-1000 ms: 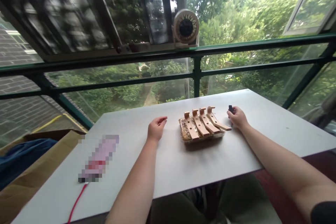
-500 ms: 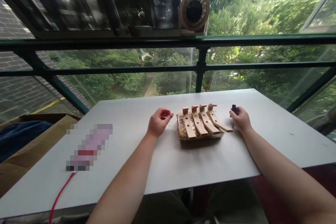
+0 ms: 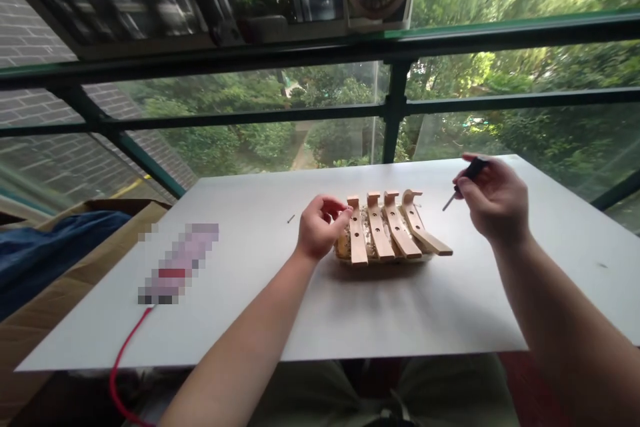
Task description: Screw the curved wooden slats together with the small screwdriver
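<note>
R hand (image 3: 500, 203), frame right, wrapped round screwdriver (image 3: 473, 169), shank free prob. for control; L hand (image 3: 319, 229), ctr., loosely curled by wooden hook (image 3: 359, 250), contents unclear.

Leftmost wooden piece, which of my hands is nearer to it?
Left. Your left hand is right at the upper part of the leftmost wooden piece; your right hand is farther off to the right, holding a screwdriver.

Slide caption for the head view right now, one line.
Over a white table, the right hand holds a black-handled screwdriver; the left hand is by the leftmost of four hooked wooden pieces.
</note>
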